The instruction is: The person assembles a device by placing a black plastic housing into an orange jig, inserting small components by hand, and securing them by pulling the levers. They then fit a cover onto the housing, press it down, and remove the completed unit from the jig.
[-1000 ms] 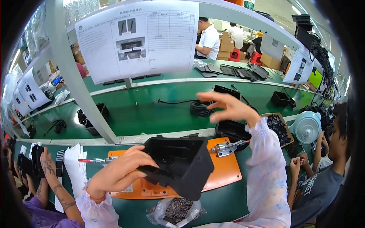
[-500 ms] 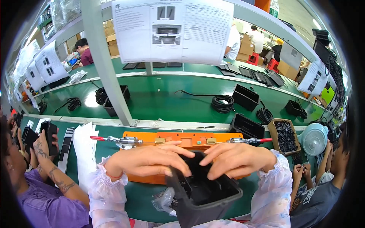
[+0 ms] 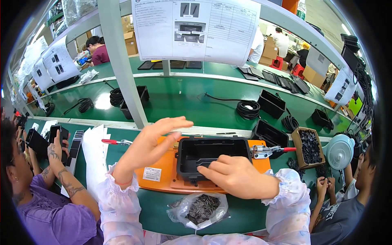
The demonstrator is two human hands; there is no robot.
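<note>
A black plastic box (image 3: 190, 157) sits with its open side up in an orange fixture (image 3: 167, 173). My right hand (image 3: 241, 175) reaches over its front right part, fingers curled on the front wall and the index finger stretched along the rim. What lies under those fingers is hidden. My left hand (image 3: 149, 149) is raised over the fixture's left side, fingers stretched out and holding nothing. At the right end of the fixture is a toggle clamp (image 3: 265, 151) with a red handle. Another red clamp handle (image 3: 112, 141) shows at the left, partly behind my left hand.
A clear bag of small dark metal parts (image 3: 204, 208) lies in front of the fixture. To the right are another black box (image 3: 269, 136), a carton of black pieces (image 3: 308, 149) and a pale green fan (image 3: 338, 151). Paper sheets (image 3: 94, 155) lie left. Co-workers sit at both sides.
The black box has moved forward, away from me, into the orange fixture. My left hand has let go and risen to the left; my right hand stays at the box. The bag of parts is now uncovered.
</note>
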